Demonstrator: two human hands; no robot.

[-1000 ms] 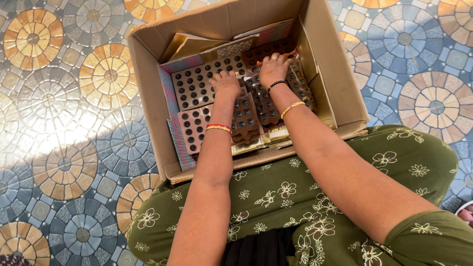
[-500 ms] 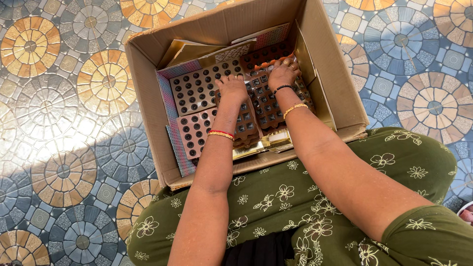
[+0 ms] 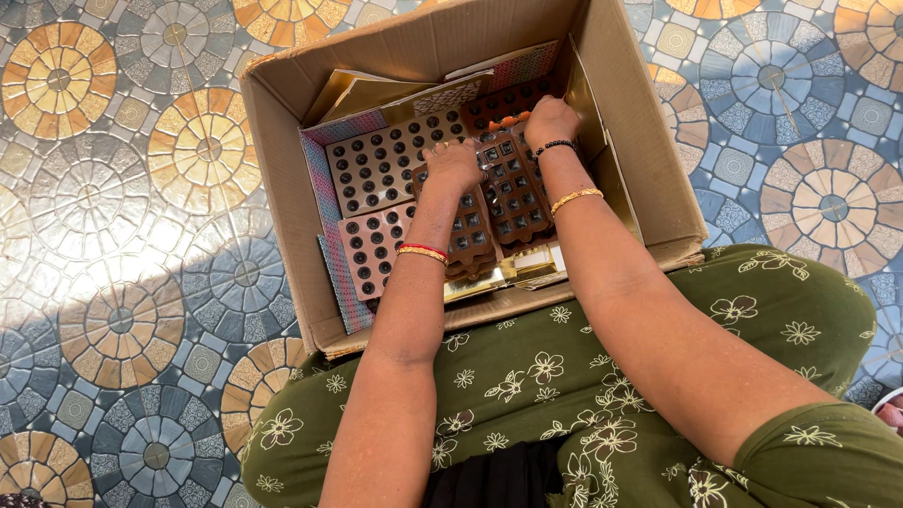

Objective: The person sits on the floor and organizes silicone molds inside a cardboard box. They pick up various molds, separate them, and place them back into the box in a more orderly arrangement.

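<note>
Both hands reach into an open cardboard box (image 3: 282,141) that stands on a patterned tile floor (image 3: 122,282). The left hand (image 3: 454,165) lies palm down on a brown tray (image 3: 467,226) with square pockets, fingers curled narrow over its far edge. The right hand (image 3: 550,120) closes its fingers on the far end of a second brown tray (image 3: 513,188) just beside the first; whether it grips or only presses I cannot tell. Both trays lie with their long axes running away from the person, tilted slightly, resting on a gold card (image 3: 527,268). To the left lie two trays with round holes (image 3: 376,165), flat, on patterned sheets (image 3: 324,179).
</note>
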